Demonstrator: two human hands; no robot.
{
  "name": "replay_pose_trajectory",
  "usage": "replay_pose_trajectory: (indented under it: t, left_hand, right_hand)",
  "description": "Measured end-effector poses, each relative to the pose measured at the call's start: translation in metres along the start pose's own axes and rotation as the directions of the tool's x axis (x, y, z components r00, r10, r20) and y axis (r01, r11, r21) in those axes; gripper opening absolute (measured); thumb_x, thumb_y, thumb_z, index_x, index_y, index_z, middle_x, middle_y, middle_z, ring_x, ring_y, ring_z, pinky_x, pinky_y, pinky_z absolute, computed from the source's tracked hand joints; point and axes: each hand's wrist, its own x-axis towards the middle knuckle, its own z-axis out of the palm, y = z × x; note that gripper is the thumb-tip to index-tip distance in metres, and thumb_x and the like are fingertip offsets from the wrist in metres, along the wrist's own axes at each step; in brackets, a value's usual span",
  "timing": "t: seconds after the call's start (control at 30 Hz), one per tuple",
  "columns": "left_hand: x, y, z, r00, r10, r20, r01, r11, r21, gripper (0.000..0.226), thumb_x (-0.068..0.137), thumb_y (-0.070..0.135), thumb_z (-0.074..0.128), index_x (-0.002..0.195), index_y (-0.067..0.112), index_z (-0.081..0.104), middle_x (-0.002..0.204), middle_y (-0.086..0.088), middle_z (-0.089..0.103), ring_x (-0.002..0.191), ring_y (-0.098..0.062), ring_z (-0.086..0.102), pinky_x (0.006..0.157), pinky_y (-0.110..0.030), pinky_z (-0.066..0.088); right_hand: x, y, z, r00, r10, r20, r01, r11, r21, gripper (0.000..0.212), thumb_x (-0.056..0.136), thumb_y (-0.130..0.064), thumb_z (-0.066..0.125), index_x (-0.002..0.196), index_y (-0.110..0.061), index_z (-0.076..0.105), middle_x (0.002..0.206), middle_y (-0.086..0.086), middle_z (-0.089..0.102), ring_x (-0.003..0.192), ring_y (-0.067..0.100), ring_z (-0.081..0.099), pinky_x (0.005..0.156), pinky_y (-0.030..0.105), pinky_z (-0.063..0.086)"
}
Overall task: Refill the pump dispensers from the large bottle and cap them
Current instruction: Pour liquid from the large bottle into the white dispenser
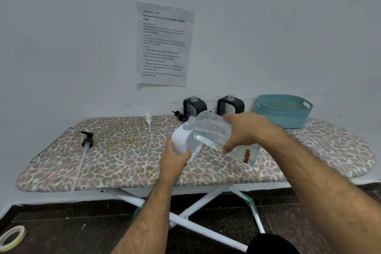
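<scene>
So from the head camera we've got the left hand [175, 160] wrapped closed around the base of a white rounded plastic dispenser body [182, 140], tipped a bit toward the right so its clear threaded neck [187, 125] meets the pour. The right hand [245, 131] is clamped over the top of the large clear square-shouldered bottle [214, 132], thumb on the near side, holding it nearly on its side with its mouth right at the dispenser neck, which we'd guess is to keep the stream short and on target. All of this hovers just above the leopard-print ironing board cover [123, 156]. Two black-framed clear dispensers [194, 106] sit uncapped by the wall, probably queued up, with a black pump head [178, 114] lying near them, a white pump with dip tube [148, 120] farther left, and a black pump on a long clear tube [87, 141] near the left edge, all out of the splash zone. A teal woven plastic basket [284, 110] waits on the right. We honestly can't tell if liquid is flowing; the two mouths overlap and the clear plastic blurs together. The white body hides its own fill level, and the bottle's red label [247, 155] is unreadable.
</scene>
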Motion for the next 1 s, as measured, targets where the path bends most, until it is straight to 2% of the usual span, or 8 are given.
replay_pose_trajectory:
  t: [0.4, 0.67, 0.8, 1.0]
  left_hand:
    - [0.0013, -0.0018, -0.0002, 1.0, -0.011, 0.005, 0.012, 1.0, -0.019, 0.068, 0.076, 0.018, 0.078, 0.134, 0.032, 0.046, 0.117, 0.002, 0.061, 0.1, -0.021, 0.065, 0.069, -0.04, 0.062]
    - [0.0011, -0.0021, -0.0018, 0.999, -0.012, 0.034, 0.011, 0.999, 0.031, 0.078, 0.073, 0.016, 0.077, 0.14, 0.03, 0.04, 0.121, 0.001, 0.058, 0.103, -0.022, 0.062, 0.066, -0.034, 0.061]
    - [0.0011, -0.002, -0.0016, 0.999, -0.008, 0.032, 0.006, 0.998, 0.057, 0.079, 0.072, 0.017, 0.076, 0.141, 0.029, 0.038, 0.121, 0.001, 0.058, 0.103, -0.021, 0.062, 0.065, -0.031, 0.058]
    - [-0.0037, 0.0041, -0.0012, 1.0, -0.003, 0.017, 0.003, 1.0, -0.003, 0.076, 0.062, 0.033, 0.071, 0.133, 0.028, 0.043, 0.117, 0.002, 0.059, 0.098, -0.019, 0.063, 0.068, -0.038, 0.061]
  right_hand:
    - [0.0007, -0.0004, 0.0008, 1.0, 0.008, 0.015, -0.008, 1.0, 0.013, 0.095, 0.059, -0.066, 0.081, 0.137, -0.03, 0.04, 0.123, -0.005, 0.061, 0.109, 0.022, 0.058, 0.087, 0.041, 0.052]
    - [0.0016, -0.0006, 0.0013, 1.0, 0.017, 0.019, -0.017, 1.0, 0.012, 0.093, 0.057, -0.068, 0.081, 0.133, -0.031, 0.042, 0.121, -0.005, 0.062, 0.106, 0.022, 0.059, 0.088, 0.044, 0.053]
    - [0.0007, -0.0009, -0.0001, 1.0, 0.014, 0.017, -0.014, 1.0, 0.01, 0.092, 0.059, -0.066, 0.081, 0.134, -0.03, 0.042, 0.121, -0.005, 0.062, 0.108, 0.022, 0.059, 0.085, 0.041, 0.052]
    - [-0.0001, -0.0011, 0.0001, 1.0, 0.016, 0.017, -0.017, 1.0, 0.007, 0.091, 0.059, -0.066, 0.081, 0.133, -0.03, 0.042, 0.12, -0.005, 0.062, 0.106, 0.023, 0.059, 0.083, 0.04, 0.052]
